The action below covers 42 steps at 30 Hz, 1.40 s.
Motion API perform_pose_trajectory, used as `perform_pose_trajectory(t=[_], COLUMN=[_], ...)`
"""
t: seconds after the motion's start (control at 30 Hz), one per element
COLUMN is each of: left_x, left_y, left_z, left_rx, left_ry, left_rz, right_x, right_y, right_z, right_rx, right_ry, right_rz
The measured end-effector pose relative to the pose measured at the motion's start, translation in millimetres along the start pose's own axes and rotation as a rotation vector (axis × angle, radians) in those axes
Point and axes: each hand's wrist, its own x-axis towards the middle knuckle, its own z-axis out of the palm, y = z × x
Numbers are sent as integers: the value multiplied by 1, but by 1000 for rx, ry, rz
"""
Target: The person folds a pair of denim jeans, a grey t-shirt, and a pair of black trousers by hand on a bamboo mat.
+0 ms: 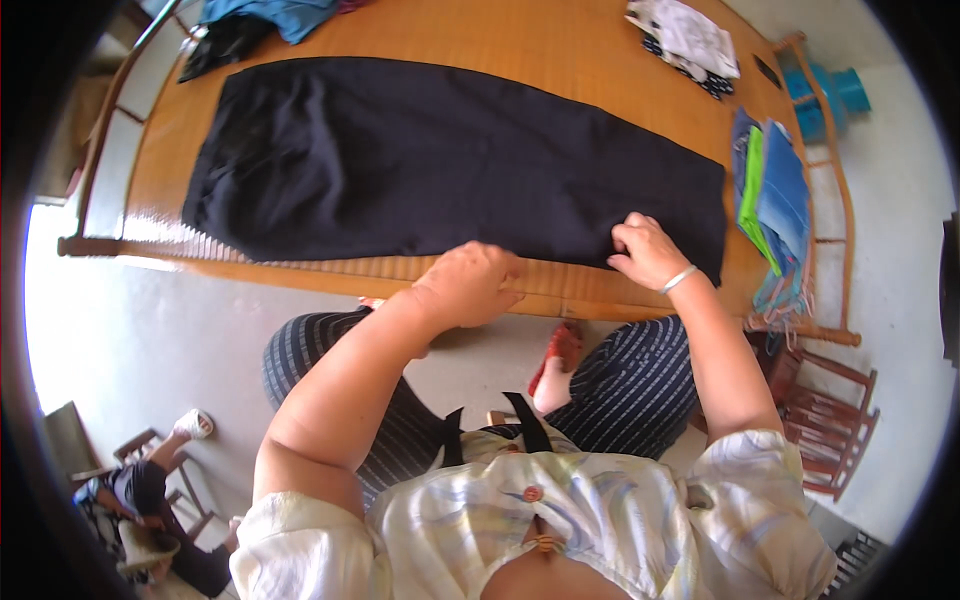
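Note:
Black trousers lie lengthwise across the wooden tabletop, folded in half along the legs. Their gathered waist end is at the left, with creases near it; the narrower leg end is at the right. My right hand, with a bangle at the wrist, is closed at the near edge by the leg ends, thumb and bent fingers pinching the cloth. Over the middle of that near edge is my left hand, its fingers loosely bent and its thumb apart from them; no cloth shows between them.
The wooden bed-like table has rails at both ends. Folded blue and green clothes lie at the right, a white garment at the far right, a blue garment at the far left. A wooden chair stands lower right. Another person sits lower left.

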Motion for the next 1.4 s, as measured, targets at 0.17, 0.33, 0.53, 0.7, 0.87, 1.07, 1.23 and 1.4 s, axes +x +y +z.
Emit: perform_pose_trajectory(t=[0.17,0.33,0.53,0.7,0.87,1.07,1.23,1.4], left_x=[-57,-162,-202,-180,-163,-170,-181,-178], left_y=[-48,-236,-303,-303,-328,-327,-322,-256], left_z=[-100,-140,-149,-204,-220,-230,-240,-248], left_rx=[-305,0,-342,-117,117,198,147,-536], left_ry=[625,1208,1104,1026,1178,1149,1018,663], left_rz=[-273,-852,-702,-573,-520,-623,-538,-410], right_x=[-5,2,7,6,7,4,6,1], right_y=[15,7,4,8,10,6,9,15], right_z=[6,4,2,5,8,8,10,13], right_rx=[107,232,262,263,278,241,245,234], right_ry=[-38,-86,-104,-90,-96,-76,-97,-67], right_rz=[87,185,214,219,244,233,244,227])
